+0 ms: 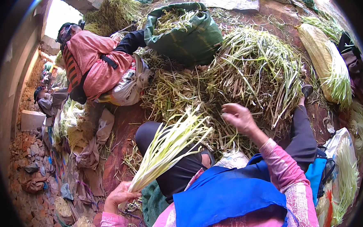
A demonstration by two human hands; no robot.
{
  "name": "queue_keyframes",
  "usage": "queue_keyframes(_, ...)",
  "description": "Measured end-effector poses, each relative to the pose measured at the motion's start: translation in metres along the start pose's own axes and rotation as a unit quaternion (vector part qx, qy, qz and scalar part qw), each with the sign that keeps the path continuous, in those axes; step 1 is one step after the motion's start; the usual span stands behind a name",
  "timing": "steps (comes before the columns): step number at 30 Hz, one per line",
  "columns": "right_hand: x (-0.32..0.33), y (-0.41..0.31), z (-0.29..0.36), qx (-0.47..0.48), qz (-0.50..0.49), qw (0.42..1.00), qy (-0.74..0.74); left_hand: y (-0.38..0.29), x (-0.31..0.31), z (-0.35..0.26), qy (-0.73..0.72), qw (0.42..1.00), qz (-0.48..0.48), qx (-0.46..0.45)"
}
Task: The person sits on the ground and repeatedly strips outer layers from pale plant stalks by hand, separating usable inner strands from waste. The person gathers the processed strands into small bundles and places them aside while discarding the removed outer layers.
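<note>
My left hand (123, 194) is shut around the white lower ends of a bundle of pale yellow-green leafy stalks (169, 143). Their leaf tips fan up and to the right, over my bent knee. In front of my body, my right hand (239, 118) hovers by a large heap of uncleaned stalks (254, 74). Its fingers are curled, with a gap between them and the thumb, and nothing shows in them. Between the hands lies a litter of loose leaves and stems (182, 95). A blue apron (226, 199) covers my lap.
A co-worker in a red checked top (95, 59) sits at the left, one arm reaching to a green sack (185, 46) of trimmings. Wrapped stalks (319, 62) lie at the right. More pale stalks (344, 171) rest near my right side. Rubble (34, 155) lines the left wall.
</note>
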State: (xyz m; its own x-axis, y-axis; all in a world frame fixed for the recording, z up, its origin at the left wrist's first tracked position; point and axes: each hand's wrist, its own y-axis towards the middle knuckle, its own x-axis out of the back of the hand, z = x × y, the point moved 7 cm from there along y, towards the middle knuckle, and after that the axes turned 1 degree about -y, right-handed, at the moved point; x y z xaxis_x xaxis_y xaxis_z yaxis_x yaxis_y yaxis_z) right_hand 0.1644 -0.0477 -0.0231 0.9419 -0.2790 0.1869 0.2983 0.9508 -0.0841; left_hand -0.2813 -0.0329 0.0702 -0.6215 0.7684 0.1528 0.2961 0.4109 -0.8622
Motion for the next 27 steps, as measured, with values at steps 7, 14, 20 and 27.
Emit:
queue_keyframes(7, -0.087, -0.026, 0.054, 0.167, 0.079, 0.970, -0.158, 0.002, 0.002, 0.016, -0.018, 1.000, -0.010, 0.006)
queue_keyframes(14, -0.110, -0.014, 0.015, 0.100, 0.120, 0.966, -0.206, -0.002, -0.010, 0.006, -0.009, 1.000, -0.023, 0.004)
queue_keyframes(20, -0.121, -0.018, 0.044, 0.306, 0.003, 0.893, -0.332, -0.003, -0.019, 0.006, -0.037, 0.999, -0.001, -0.009)
queue_keyframes(27, -0.118, -0.015, 0.045, 0.318, -0.015, 0.888, -0.331, -0.004, -0.028, 0.004, -0.059, 0.998, -0.007, -0.007)
